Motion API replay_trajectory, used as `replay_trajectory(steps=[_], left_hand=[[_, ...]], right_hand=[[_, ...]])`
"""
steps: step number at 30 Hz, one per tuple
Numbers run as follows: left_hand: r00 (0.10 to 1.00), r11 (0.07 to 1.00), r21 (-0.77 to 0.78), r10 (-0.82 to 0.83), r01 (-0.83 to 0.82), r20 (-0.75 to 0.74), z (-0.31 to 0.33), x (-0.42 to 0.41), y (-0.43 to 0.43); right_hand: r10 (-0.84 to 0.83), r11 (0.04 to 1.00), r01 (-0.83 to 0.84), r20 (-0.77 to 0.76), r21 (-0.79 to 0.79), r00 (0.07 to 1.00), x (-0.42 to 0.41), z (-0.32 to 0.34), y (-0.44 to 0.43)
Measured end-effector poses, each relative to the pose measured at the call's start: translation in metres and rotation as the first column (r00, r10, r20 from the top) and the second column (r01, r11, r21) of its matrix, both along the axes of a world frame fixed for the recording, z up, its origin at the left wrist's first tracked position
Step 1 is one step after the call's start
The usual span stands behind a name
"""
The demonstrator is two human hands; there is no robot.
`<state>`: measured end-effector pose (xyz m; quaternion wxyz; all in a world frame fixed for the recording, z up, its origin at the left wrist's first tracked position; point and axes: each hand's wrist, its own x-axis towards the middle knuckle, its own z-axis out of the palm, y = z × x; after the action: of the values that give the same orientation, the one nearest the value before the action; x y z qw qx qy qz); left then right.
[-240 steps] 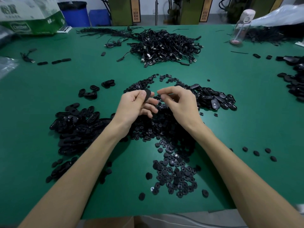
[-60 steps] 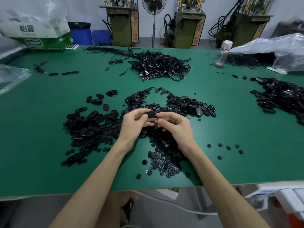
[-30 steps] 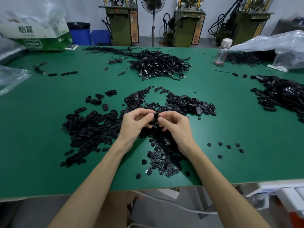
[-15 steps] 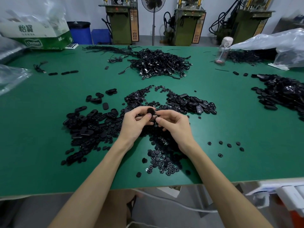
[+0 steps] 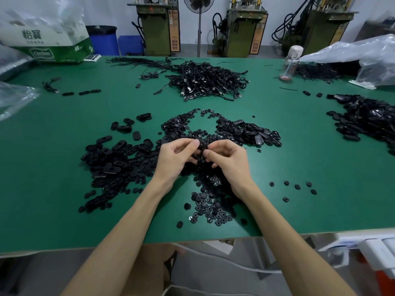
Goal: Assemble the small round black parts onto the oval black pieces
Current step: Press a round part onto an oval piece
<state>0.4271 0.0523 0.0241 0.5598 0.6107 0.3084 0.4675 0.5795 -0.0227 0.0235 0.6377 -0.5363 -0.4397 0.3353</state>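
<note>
Both hands are together above the middle of the green table (image 5: 53,189). The left hand (image 5: 175,159) pinches an oval black piece (image 5: 202,145) between thumb and fingers, and the right hand (image 5: 228,161) pinches the same piece from the other side. I cannot tell whether a round part sits under those fingertips. It looks like the pressing-in step. Next comes a firm squeeze, then setting the piece aside. Loose small round black parts (image 5: 211,208) lie beneath the wrists, and more oval pieces (image 5: 115,161) are heaped to the left. Farther back lies a tangle of cables (image 5: 205,82), with a bottle (image 5: 290,63), a standing fan (image 5: 199,3) and olive-green machines (image 5: 243,28) by the wall.
</note>
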Motion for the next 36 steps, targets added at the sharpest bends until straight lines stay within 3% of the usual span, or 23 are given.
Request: replay_trajectory(steps=[14,36], left_hand=[[0.991,0.994,0.103,-0.009,0.023,-0.131,-0.0013,0.0016,-0.0023],[0.972,0.99,0.135,-0.001,0.033,-0.236,-0.0008,0.0036,-0.0048]], right_hand=[[-0.089,0.996,0.09,0.054,-0.006,0.995,-0.0002,-0.0007,-0.0005],[-0.139,0.989,0.144,0.157,-0.021,0.978,0.0013,-0.0027,0.0008]])
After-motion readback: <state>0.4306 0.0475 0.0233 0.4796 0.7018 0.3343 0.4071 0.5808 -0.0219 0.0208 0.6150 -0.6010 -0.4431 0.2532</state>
